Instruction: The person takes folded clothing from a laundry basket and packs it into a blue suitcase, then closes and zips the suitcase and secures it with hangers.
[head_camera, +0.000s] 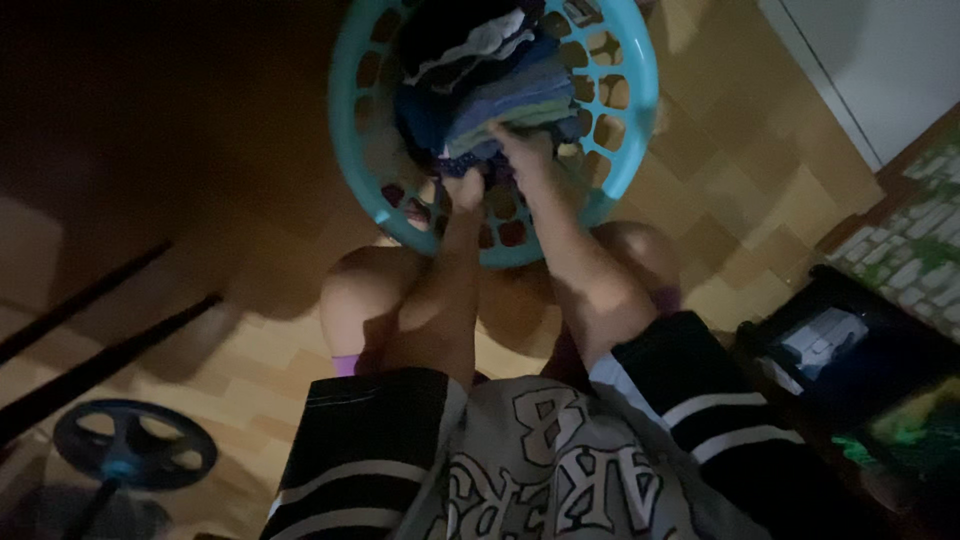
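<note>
- Gripping the near edge of a stack of folded clothes, the fingers of the right hand curl closed over the bluish-grey layers.
- The left hand reaches in just beside it, lower down at the foot of the stack; its fingers are tucked under the cloth and hidden, so I cannot tell whether they are open or closed.
- The clothes sit inside a round turquoise laundry basket with a wall of large holes; the pile fills the middle and is mostly dark blue and grey, with a pale piece near the top.
- The basket rests on the wooden parquet floor, right in front of the person's bare knees, its near rim touching or almost touching them.
- Both forearms run down from the basket between the knees to a dark top with white-striped sleeves and a grey front panel bearing large lettering.
- The room is dim; light falls mainly on the floor to the right of the basket.
- At lower left stands a dark blue round fan base, and two dark rods slant across the floor above it.
- At far right lies a dark box or tray with pale items in it, next to a patterned mat.
</note>
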